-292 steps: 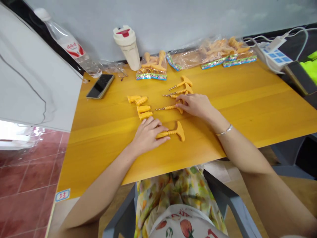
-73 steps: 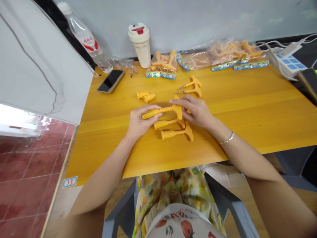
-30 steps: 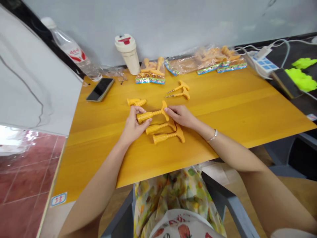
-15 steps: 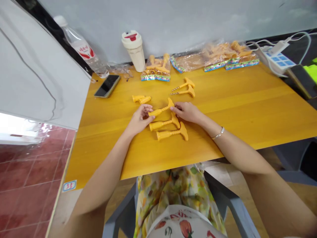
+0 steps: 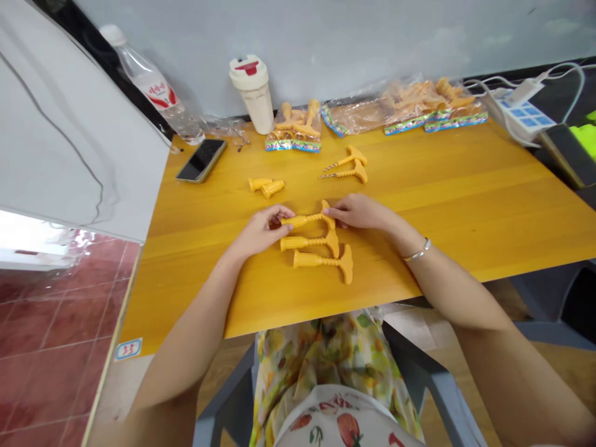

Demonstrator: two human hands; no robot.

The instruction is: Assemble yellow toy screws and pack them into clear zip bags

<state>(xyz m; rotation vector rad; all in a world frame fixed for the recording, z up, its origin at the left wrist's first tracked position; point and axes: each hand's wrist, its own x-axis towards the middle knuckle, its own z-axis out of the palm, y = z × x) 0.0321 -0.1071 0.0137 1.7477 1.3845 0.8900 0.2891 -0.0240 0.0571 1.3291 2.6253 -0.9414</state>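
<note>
Between my hands lies a yellow T-handled corkscrew [image 5: 307, 219] with its ribbed sleeve on. My left hand [image 5: 261, 234] pinches the sleeve end, while the fingers of my right hand [image 5: 359, 212] close on the handle. Two more sleeved corkscrews, a middle one [image 5: 300, 243] and a near one [image 5: 310, 259], lie side by side just below it, handles to the right. Beyond my right hand are two bare corkscrews [image 5: 356, 172] with metal spirals pointing left. A pair of loose yellow sleeves [image 5: 272, 189] rests beyond my left hand.
Along the wall stand a water bottle [image 5: 158, 93], a lidded cup [image 5: 255, 99], and clear bags of yellow corkscrews [image 5: 298, 127]. A phone [image 5: 201, 161] lies at the left; a power strip [image 5: 526, 112] with cables is at the far right of the table [image 5: 465, 205].
Both hands have drawn the held corkscrew slightly toward me, close against the other two sleeved ones. The handles of those two have shifted nearer the front edge.
</note>
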